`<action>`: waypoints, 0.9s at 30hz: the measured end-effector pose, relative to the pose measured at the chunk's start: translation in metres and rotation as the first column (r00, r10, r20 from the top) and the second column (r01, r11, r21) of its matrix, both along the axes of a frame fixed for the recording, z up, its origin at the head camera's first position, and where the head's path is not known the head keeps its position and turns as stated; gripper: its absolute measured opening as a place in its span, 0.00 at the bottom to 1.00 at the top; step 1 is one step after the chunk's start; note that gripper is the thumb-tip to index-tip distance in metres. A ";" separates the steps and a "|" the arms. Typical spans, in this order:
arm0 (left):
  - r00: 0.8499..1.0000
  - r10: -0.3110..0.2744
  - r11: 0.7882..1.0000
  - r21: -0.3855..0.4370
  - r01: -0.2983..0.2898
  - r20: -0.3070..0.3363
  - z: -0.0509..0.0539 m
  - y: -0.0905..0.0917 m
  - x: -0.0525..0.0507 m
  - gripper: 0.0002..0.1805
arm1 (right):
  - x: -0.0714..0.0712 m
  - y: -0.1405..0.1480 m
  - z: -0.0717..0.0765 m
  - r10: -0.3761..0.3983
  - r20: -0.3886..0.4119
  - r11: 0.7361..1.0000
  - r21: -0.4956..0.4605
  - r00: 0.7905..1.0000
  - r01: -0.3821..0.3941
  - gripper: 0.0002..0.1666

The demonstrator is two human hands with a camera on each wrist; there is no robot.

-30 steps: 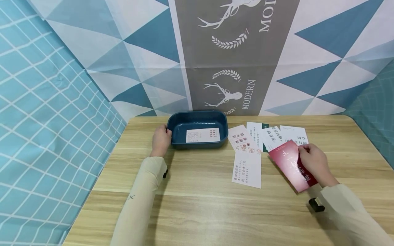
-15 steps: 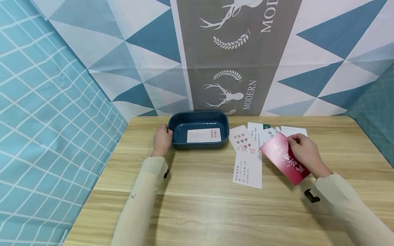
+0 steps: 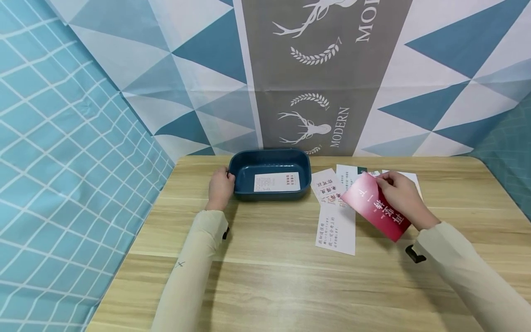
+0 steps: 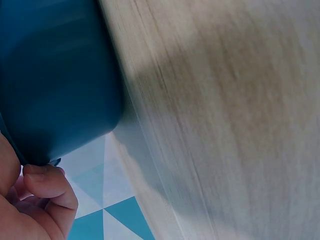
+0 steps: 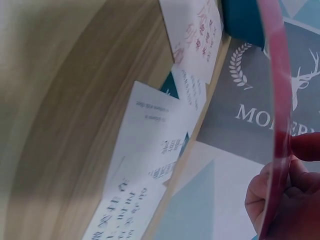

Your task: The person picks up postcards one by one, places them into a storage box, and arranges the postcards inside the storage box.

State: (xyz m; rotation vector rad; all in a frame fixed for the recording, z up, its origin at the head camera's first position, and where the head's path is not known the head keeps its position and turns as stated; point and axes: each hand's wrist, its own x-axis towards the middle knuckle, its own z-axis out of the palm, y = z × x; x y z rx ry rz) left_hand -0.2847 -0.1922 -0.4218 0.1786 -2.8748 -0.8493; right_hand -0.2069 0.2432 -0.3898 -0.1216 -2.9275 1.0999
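Observation:
A dark blue tray (image 3: pixel 269 197) stands at the back of the table with one white printed card (image 3: pixel 276 182) lying in it. My left hand (image 3: pixel 221 186) pinches the tray's left rim; in the left wrist view its curled fingers (image 4: pixel 50 185) meet the tray's edge. My right hand (image 3: pixel 400 196) pinches a red and pink card (image 3: pixel 375 207) by its upper right edge, raised over the other cards. Seen edge-on in the right wrist view, the red card (image 5: pixel 279 90) sits between thumb and fingers. Partly under it, several white cards (image 3: pixel 337 230) overlap on the table, some hidden.
The wooden table (image 3: pixel 265 286) runs back to a patterned cloth wall (image 3: pixel 307 69) right behind the tray. A blue checked cloth (image 3: pixel 62 161) hangs along the left side. The loose cards lie just right of the tray.
My right hand has moved left and slightly back with the red card, which now covers more of the white cards. My left hand stays at the tray's rim.

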 end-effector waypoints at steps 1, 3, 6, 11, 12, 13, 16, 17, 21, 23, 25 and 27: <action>1.000 0.000 1.000 0.004 0.000 0.002 0.000 0.000 0.000 0.14 | -0.001 -0.001 0.001 0.005 0.003 1.000 0.003 1.000 -0.005 0.26; 1.000 0.004 1.000 0.007 -0.004 0.004 0.001 0.001 0.001 0.14 | -0.003 -0.005 0.003 0.014 0.013 1.000 -0.002 1.000 -0.014 0.27; 1.000 0.005 1.000 0.009 -0.005 0.009 0.002 0.002 0.001 0.13 | -0.007 -0.010 0.006 0.027 0.025 1.000 -0.011 0.999 -0.027 0.27; 1.000 0.011 1.000 0.001 -0.011 -0.001 0.001 0.002 0.001 0.14 | -0.013 -0.017 0.012 0.060 0.005 0.998 0.003 0.998 -0.060 0.24; 1.000 0.012 1.000 0.000 -0.012 -0.001 0.001 0.002 0.000 0.14 | -0.014 -0.019 0.013 0.069 -0.001 0.998 0.007 0.998 -0.069 0.24; 1.000 0.012 1.000 -0.002 -0.012 0.000 0.001 0.002 0.000 0.14 | -0.016 -0.021 0.015 0.077 -0.002 0.997 0.004 0.997 -0.077 0.23; 1.000 0.013 1.000 -0.005 -0.013 0.002 -0.001 0.002 0.000 0.14 | -0.019 -0.028 0.019 0.101 -0.008 0.995 -0.004 0.995 -0.101 0.22; 1.000 0.012 1.000 -0.006 -0.012 0.002 -0.001 0.002 0.000 0.14 | -0.019 -0.030 0.021 0.110 -0.010 0.994 -0.006 0.994 -0.110 0.22; 1.000 0.016 1.000 -0.007 -0.016 -0.003 -0.002 0.001 -0.001 0.13 | -0.022 -0.038 0.027 0.137 -0.013 0.990 -0.009 0.990 -0.137 0.21; 1.000 0.018 1.000 -0.011 -0.018 -0.005 -0.002 0.001 -0.002 0.14 | -0.024 -0.041 0.029 0.148 -0.013 0.989 -0.009 0.989 -0.148 0.20; 1.000 0.020 1.000 -0.011 -0.020 -0.007 -0.002 0.001 -0.002 0.14 | -0.026 -0.045 0.031 0.158 -0.015 0.987 -0.010 0.987 -0.158 0.20; 1.000 0.020 1.000 -0.012 -0.020 -0.006 -0.001 0.001 -0.001 0.14 | -0.028 -0.048 0.033 0.167 -0.020 0.986 -0.004 0.986 -0.167 0.20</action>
